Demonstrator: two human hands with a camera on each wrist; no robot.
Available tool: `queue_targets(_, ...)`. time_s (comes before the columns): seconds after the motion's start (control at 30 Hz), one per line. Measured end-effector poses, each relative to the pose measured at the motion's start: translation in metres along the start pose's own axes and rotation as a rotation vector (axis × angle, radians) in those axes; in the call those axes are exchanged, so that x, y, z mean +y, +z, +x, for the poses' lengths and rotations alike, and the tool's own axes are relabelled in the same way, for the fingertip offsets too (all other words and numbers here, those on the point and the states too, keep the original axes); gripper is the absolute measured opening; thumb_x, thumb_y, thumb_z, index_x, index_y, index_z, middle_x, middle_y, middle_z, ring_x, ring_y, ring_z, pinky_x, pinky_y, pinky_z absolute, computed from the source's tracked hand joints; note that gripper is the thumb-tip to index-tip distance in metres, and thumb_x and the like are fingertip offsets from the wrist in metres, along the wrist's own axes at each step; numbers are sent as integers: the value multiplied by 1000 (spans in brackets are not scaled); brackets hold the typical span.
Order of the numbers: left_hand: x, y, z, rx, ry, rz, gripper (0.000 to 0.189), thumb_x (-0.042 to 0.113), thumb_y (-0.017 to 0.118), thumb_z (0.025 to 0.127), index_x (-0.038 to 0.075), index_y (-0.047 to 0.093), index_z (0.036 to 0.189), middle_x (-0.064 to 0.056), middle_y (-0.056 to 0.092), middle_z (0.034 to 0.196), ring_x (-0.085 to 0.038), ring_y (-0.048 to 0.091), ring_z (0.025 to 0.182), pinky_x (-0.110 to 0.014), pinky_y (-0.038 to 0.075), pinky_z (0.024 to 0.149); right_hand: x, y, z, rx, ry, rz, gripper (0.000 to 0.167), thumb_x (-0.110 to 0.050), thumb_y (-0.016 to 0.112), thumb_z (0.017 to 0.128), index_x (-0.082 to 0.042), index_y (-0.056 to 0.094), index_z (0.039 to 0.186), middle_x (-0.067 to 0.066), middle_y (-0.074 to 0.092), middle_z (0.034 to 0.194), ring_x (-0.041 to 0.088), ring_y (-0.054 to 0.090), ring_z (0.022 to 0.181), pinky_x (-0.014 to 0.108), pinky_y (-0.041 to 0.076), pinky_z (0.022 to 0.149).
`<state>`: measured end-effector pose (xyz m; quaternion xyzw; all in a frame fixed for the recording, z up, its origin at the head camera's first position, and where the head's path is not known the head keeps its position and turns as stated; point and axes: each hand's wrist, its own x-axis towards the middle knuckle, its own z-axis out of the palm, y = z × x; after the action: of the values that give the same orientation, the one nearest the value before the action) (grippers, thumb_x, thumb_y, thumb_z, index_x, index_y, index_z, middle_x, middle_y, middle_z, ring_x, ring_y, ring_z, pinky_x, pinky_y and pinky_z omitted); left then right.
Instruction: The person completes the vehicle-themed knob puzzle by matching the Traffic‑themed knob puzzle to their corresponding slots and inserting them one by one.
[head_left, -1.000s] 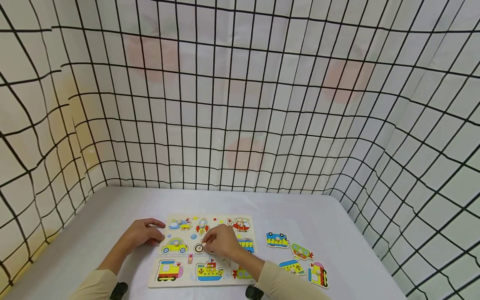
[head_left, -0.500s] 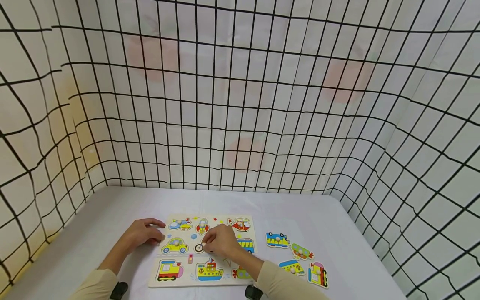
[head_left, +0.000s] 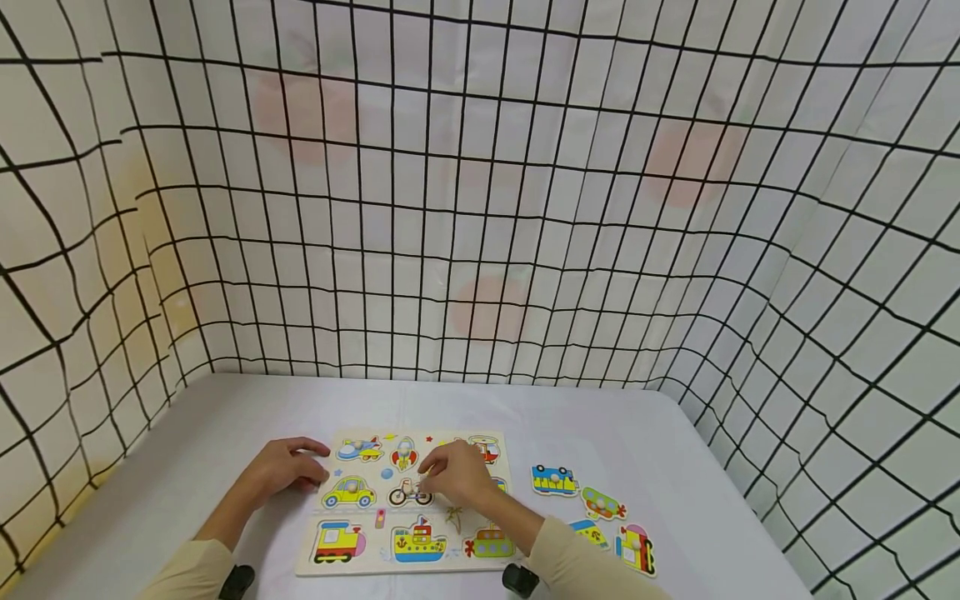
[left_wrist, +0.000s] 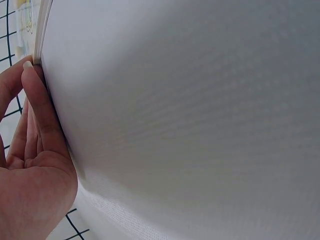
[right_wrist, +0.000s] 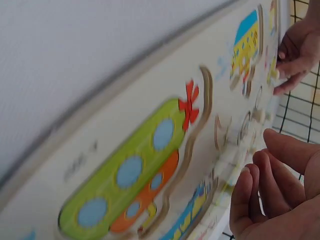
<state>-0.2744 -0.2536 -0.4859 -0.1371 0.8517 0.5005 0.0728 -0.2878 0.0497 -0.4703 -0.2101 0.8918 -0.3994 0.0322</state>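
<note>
In the head view, a knobbed bicycle piece (head_left: 410, 493) lies at the centre of the wooden puzzle board (head_left: 382, 533). My right hand (head_left: 459, 477) hovers just to the right of it, thumb and fingers apart from its knob. The right wrist view shows nothing between the fingertips (right_wrist: 272, 137) of that hand. My left hand (head_left: 279, 468) rests at the board's left edge, thumb and index fingertips touching it with a gap between them. Car (head_left: 349, 492), rocket (head_left: 404, 454) and plane (head_left: 360, 449) pieces with knobs sit in the board.
Loose pieces lie right of the board: a blue bus (head_left: 554, 480), a green submarine (head_left: 603, 502), a ship (head_left: 590, 533) partly behind the right sleeve, and a train (head_left: 636, 549). Black wire mesh (head_left: 465, 250) stands behind the white table (head_left: 600, 417) and along both sides.
My right hand has let go of the bicycle piece's knob and moved slightly right and up, so the whole bicycle now shows. My left hand has not moved.
</note>
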Motion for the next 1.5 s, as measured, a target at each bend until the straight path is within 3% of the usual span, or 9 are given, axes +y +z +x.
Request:
queue_targets(0.07, 1, 0, -1, -1, 1, 4, 46, 13, 79, 79, 1, 68, 122, -7, 72, 89, -19, 62, 66, -29, 51, 63, 4, -8, 0, 17, -6, -3, 13, -11, 86, 76, -9, 80, 87, -5, 71, 71, 5, 60, 68, 29, 51, 74)
queue_targets(0.1, 1, 0, -1, 1, -1, 6, 46, 14, 80, 79, 1, 68, 122, -7, 72, 90, -19, 62, 66, -29, 51, 63, 6, -12, 0, 18, 0, 1, 13, -11, 85, 77, -8, 80, 88, -4, 71, 73, 6, 60, 70, 27, 49, 66)
queue_targets(0.2, 1, 0, -1, 1, -5, 12, 46, 14, 80, 79, 2, 68, 122, -7, 72, 91, -20, 62, 66, -29, 51, 63, 13, -24, 0, 31, 21, -1, 13, -13, 84, 80, -8, 79, 90, -3, 71, 76, 9, 61, 71, 26, 49, 63)
queue_targets(0.47, 0, -3, 0, -11, -11, 8, 47, 15, 79, 80, 2, 67, 123, -6, 72, 85, -20, 62, 67, -29, 52, 64, 33, -57, -5, 101, 66, -48, 15, -17, 83, 82, -9, 80, 94, -2, 72, 81, 13, 61, 77, 29, 49, 67)
queue_targets(0.93, 3, -4, -2, -11, 2, 6, 46, 14, 79, 81, 1, 67, 124, -6, 72, 87, -20, 62, 66, -29, 52, 64, 77, -104, -26, 224, 217, -87, 13, -16, 84, 80, -11, 78, 90, -2, 66, 74, 13, 57, 68, 28, 48, 64)
queue_targets(1.1, 2, -4, -2, -13, 3, 17, 48, 14, 79, 80, 0, 66, 125, -6, 73, 85, -20, 63, 66, -29, 52, 64, 92, -115, -36, 254, 270, -77, 14, -16, 84, 80, -10, 78, 92, -2, 68, 76, 14, 59, 71, 28, 49, 66)
queue_targets(1.5, 0, -2, 0, -22, 15, 2, 47, 13, 79, 80, 0, 67, 124, -8, 73, 89, -19, 63, 67, -29, 52, 64, 115, -122, -53, 250, 301, -112, 14, -15, 84, 80, -9, 78, 92, -2, 70, 77, 13, 61, 73, 27, 50, 67)
